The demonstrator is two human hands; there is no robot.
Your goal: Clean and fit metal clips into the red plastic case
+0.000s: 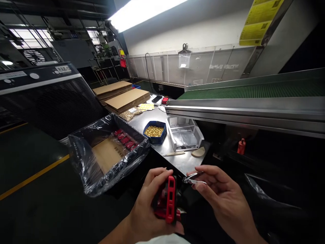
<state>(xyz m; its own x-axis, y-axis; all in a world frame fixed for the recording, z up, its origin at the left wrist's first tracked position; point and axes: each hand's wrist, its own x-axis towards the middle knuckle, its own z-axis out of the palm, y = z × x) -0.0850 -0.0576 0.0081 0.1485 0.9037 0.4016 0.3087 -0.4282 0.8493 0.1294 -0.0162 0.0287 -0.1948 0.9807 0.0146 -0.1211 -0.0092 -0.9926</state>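
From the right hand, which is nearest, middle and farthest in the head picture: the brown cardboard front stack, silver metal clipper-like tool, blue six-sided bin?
1. Silver metal clipper-like tool: held in the right hand.
2. Blue six-sided bin: ahead and left, on the silver metal table.
3. Brown cardboard front stack: farther back, left.

A shiny metal table [186, 164] stretches ahead. Near its front edge lie a thin stick [175, 153] and, to the right, a beige, rounded piece [198, 152]. Just behind stand a blue bin [159, 139] of small gold-coloured parts [153, 131] and a white tray [200, 136] holding clear plastic [185, 138]. Farther back are a clear bag [130, 114], yellow sheets [147, 106] and stacked flat cardboard [127, 99].
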